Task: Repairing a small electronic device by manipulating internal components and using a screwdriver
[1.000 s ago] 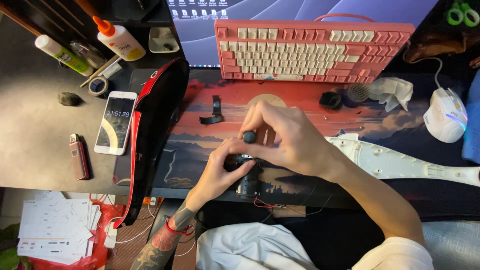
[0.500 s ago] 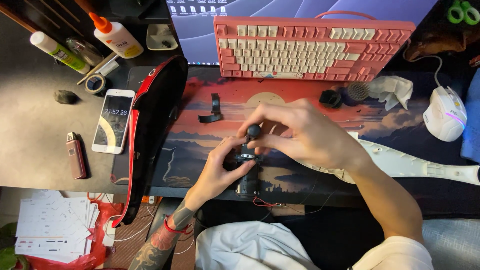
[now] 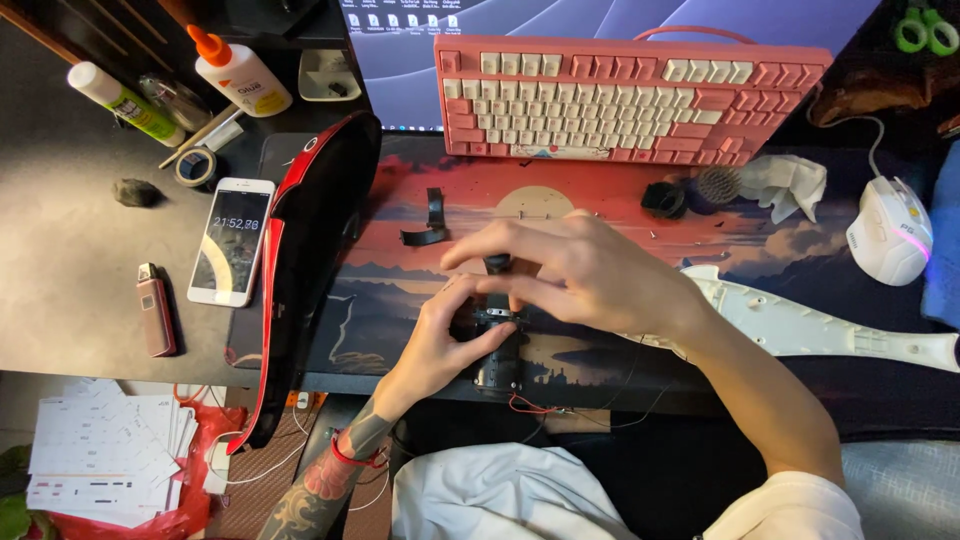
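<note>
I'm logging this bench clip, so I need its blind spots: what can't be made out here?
Head view only:
- Small black motor-like part: mostly covered by the left hand and right hand; each hand's grip on it is unclear.
- Long white plastic shell: near end behind the right wrist.
- Green-handled scissors: cut by the top edge.

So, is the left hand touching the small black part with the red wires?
Touching. The head view shows the left hand with fingers wrapped around the small black part, no gap visible.
</note>
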